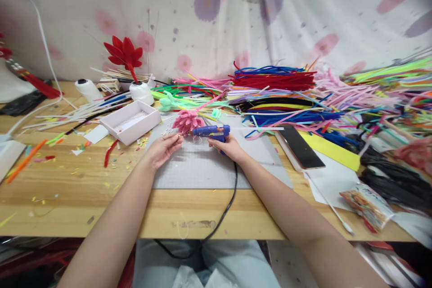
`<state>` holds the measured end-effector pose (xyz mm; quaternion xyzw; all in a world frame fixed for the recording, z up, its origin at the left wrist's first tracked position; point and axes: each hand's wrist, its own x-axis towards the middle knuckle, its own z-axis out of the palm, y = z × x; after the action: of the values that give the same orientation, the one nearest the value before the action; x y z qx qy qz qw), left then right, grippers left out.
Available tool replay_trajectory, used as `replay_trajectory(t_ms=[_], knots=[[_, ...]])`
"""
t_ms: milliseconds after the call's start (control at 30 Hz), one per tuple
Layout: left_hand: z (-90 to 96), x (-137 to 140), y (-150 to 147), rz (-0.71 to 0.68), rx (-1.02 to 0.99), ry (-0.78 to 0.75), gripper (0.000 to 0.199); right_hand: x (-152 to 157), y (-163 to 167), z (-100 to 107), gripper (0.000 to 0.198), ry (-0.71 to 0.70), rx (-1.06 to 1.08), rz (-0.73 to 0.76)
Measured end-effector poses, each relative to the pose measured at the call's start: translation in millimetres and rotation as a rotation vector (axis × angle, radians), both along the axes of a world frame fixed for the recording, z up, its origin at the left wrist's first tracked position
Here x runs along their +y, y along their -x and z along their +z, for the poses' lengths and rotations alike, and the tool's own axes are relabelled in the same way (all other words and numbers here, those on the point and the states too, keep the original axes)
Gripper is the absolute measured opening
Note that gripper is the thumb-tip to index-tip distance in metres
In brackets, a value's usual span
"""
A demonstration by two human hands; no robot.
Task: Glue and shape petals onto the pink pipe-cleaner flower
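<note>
Right hand (227,146) gripping blue plastic glue gun (214,133) over grey gridded mat (202,173); left hand (164,149) curling, can't tell if grasping anything, beside pink fuzzy flower (187,120) sitting near mat's far-left corner.

Left hand (164,149): bare, slightly blurred
Right hand (230,147): bare, partly hidden
Forearms (116,211): both bare to view edge
Trousers (236,263): pale blue, soft folds
Waist cloth (186,277): whitish, crumpled, unclear if worn
</note>
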<state>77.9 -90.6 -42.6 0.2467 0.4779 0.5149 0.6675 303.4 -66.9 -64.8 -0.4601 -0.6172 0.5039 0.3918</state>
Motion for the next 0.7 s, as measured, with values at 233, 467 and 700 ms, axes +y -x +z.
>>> replay_trajectory(t_ms=[233,467,700], knots=[[-0.6,-0.8,-1.5,0.037,0.003,-0.014,0.012,-1.5,1.7,0.9,0.031,0.0,-0.028,-0.031],[0.2,-0.9,-2.1,0.059,-0.01,-0.012,0.011,-4.0,4.5,5.5,0.03,0.007,-0.018,-0.05],[1.8,-1.7,-3.8,0.046,-0.022,-0.016,0.006,-3.4,8.2,6.7,0.03,-0.02,-0.002,-0.058]])
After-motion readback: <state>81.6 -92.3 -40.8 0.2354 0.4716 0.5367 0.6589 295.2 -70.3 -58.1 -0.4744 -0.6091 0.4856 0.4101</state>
